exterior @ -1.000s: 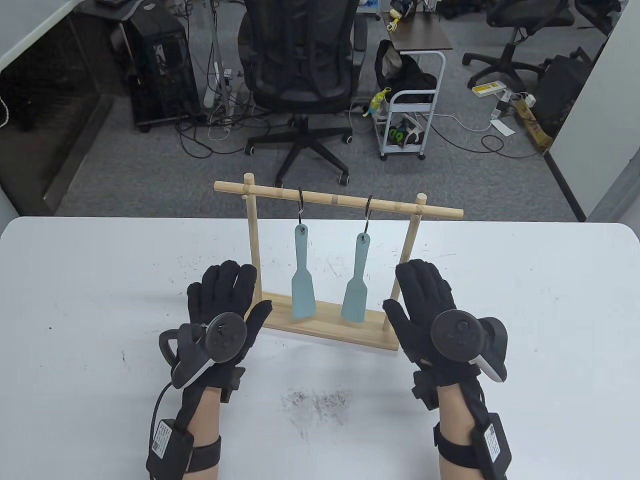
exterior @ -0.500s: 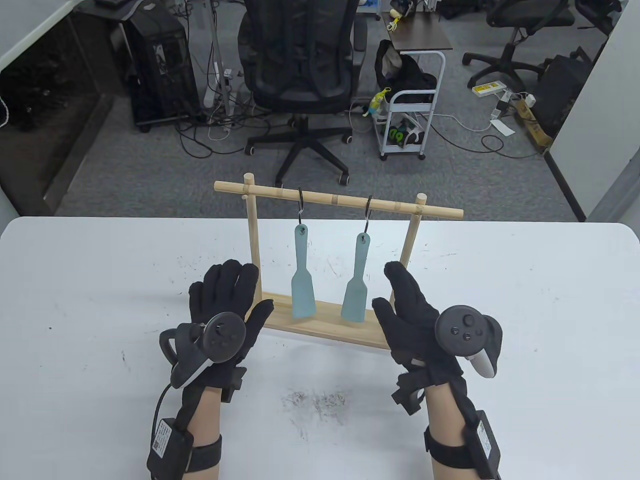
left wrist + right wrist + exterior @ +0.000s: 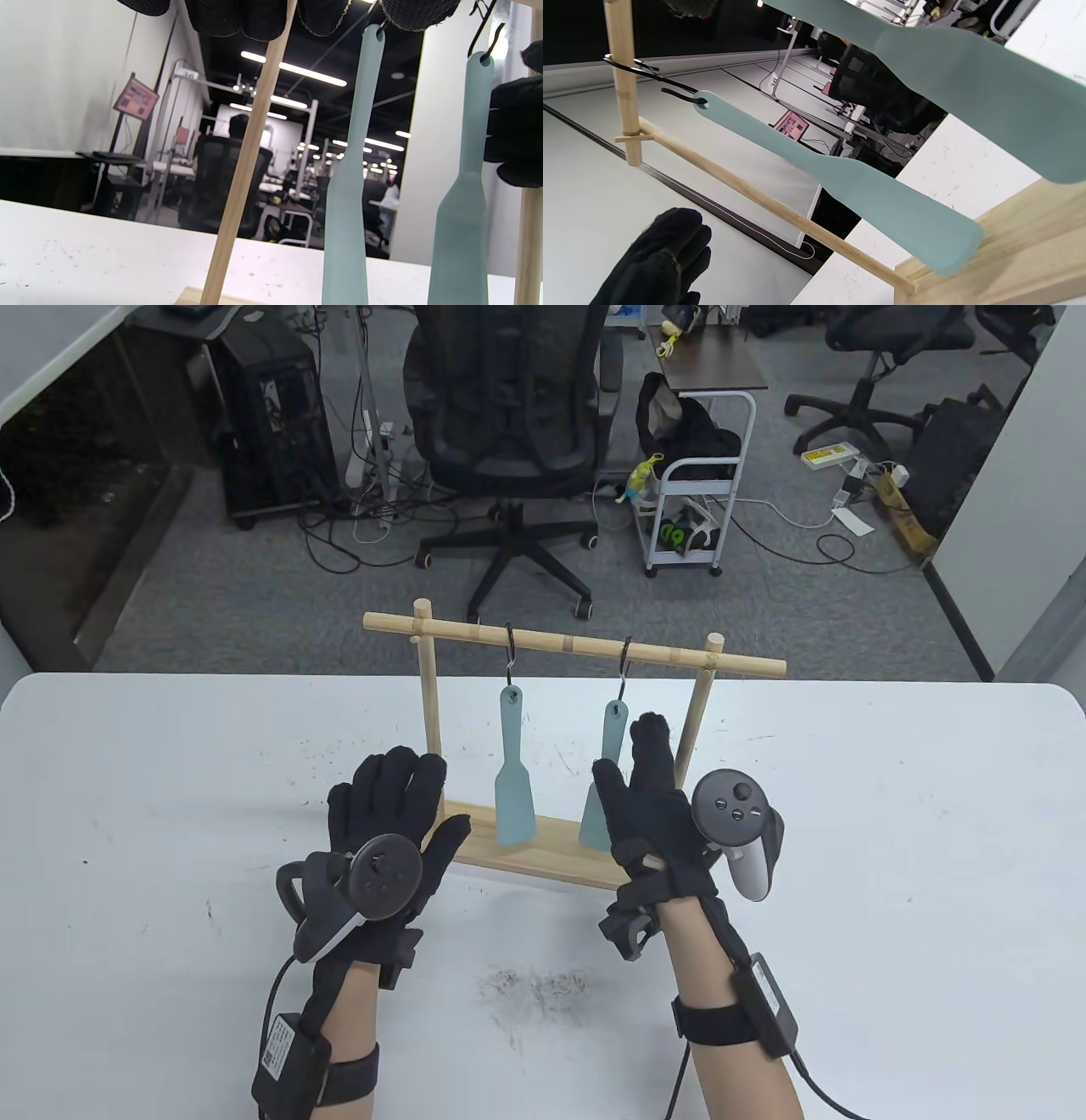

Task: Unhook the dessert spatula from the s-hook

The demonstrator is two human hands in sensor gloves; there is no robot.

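Two pale teal dessert spatulas hang from black S-hooks on a wooden rack [image 3: 577, 647]. The left spatula [image 3: 513, 789] hangs on the left S-hook [image 3: 511, 653], the right spatula [image 3: 612, 725] on the right S-hook [image 3: 626, 666]. My right hand [image 3: 632, 755] is open and turned edge-on, fingers up beside the right spatula's handle, thumb in front of its blade. Whether it touches is unclear. In the left wrist view its fingers [image 3: 515, 131] sit just right of that spatula [image 3: 464, 203]. My left hand [image 3: 424, 797] is open and empty by the rack's left post [image 3: 431, 704].
The rack's base [image 3: 543, 848] lies on the white table [image 3: 170, 780], with its right post [image 3: 697, 721] just right of my right hand. Dark scuff marks [image 3: 534, 984] are near the front. An office chair [image 3: 509, 415] stands beyond the far edge.
My right hand has moved left and forward from the rack's right post, turning edge-on, and now stands at the right spatula. My left hand has barely moved.
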